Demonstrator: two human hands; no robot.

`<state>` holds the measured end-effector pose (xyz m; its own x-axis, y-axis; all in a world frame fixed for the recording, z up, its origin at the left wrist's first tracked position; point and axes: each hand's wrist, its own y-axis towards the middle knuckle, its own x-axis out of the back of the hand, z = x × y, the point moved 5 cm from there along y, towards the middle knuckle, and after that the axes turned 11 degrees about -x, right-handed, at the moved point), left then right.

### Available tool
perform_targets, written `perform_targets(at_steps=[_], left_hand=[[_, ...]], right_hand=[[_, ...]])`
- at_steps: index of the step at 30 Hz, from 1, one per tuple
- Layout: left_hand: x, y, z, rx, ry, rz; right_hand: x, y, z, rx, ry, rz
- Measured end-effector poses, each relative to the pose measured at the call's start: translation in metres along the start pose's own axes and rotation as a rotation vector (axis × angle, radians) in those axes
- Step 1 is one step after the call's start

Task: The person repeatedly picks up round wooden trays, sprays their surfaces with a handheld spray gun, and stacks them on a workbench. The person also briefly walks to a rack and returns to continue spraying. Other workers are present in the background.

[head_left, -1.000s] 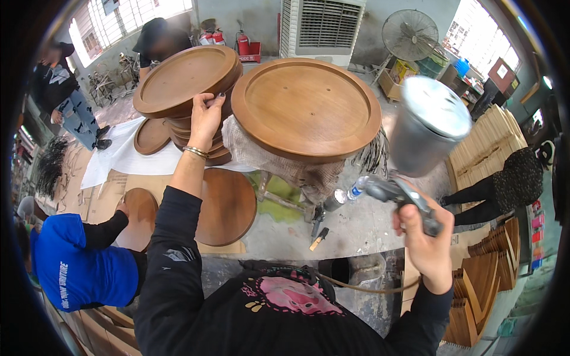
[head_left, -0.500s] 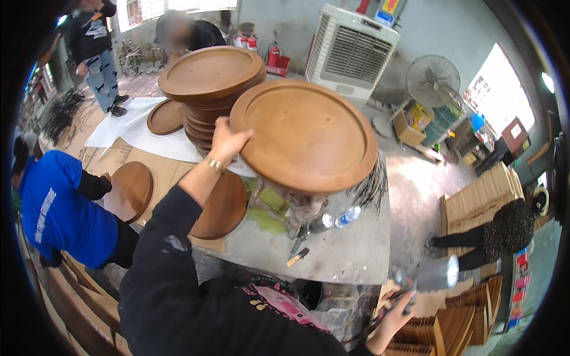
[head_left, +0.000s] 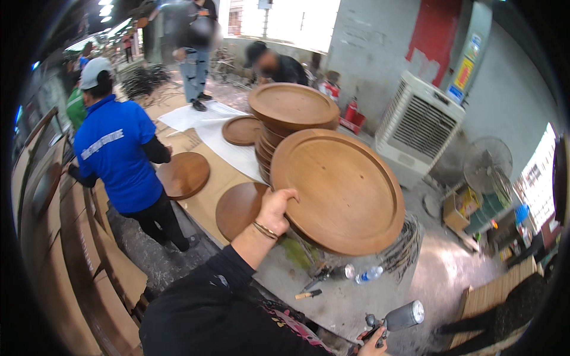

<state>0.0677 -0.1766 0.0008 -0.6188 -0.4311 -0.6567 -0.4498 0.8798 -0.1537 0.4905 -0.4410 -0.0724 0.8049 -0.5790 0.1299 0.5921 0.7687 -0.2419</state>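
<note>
My left hand (head_left: 275, 212) grips the near-left rim of a round brown wooden top (head_left: 341, 188) with a raised edge. Its recessed face shows a few small dark spots, and it tilts a little toward me. What bears it from below is mostly hidden. At the lower right my right hand (head_left: 374, 342) is closed around a spray gun (head_left: 375, 323) with a grey metal cup (head_left: 405, 315). Its nozzle is too small to make out. Just beyond the held top rises a stack of similar round tops (head_left: 294, 105).
Flat wooden discs (head_left: 240, 207) lie on cardboard at left, where a person in blue (head_left: 122, 145) handles another disc (head_left: 184, 175). On the grey table are a plastic bottle (head_left: 369, 275), a brush (head_left: 309, 293) and another spray gun (head_left: 341, 272). An air cooler (head_left: 418, 127) stands behind.
The view has swung left, so the scene sits farther right. The held top now tips more toward me. My right hand with the spray gun appears lower. Both hands keep their grip.
</note>
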Motion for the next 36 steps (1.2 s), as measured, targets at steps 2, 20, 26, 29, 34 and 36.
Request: perform_targets(at_steps=[2, 20, 26, 29, 34, 36], left_hand=[[-0.004, -0.011, -0.013, -0.018, -0.073, 0.049], [-0.026, 0.234, -0.15, -0.272, -0.286, 0.095], [-0.032, 0.365, -0.151, -0.331, -0.2, -0.069], [-0.039, 0.412, -0.148, -0.316, -0.174, -0.159], [-0.053, 0.445, -0.15, -0.317, -0.103, -0.142], [-0.059, 0.452, -0.149, -0.273, -0.083, -0.191]], right_hand=[[-0.01, 0.003, 0.001, -0.052, -0.054, 0.03], [-0.095, 0.002, -0.04, -0.143, -0.102, -0.202], [-0.141, -0.037, -0.014, -0.102, -0.116, -0.309], [-0.171, -0.052, -0.003, -0.23, -0.071, -0.326], [-0.211, -0.078, 0.025, -0.269, -0.033, -0.318], [-0.224, -0.084, 0.033, -0.312, -0.027, -0.319]])
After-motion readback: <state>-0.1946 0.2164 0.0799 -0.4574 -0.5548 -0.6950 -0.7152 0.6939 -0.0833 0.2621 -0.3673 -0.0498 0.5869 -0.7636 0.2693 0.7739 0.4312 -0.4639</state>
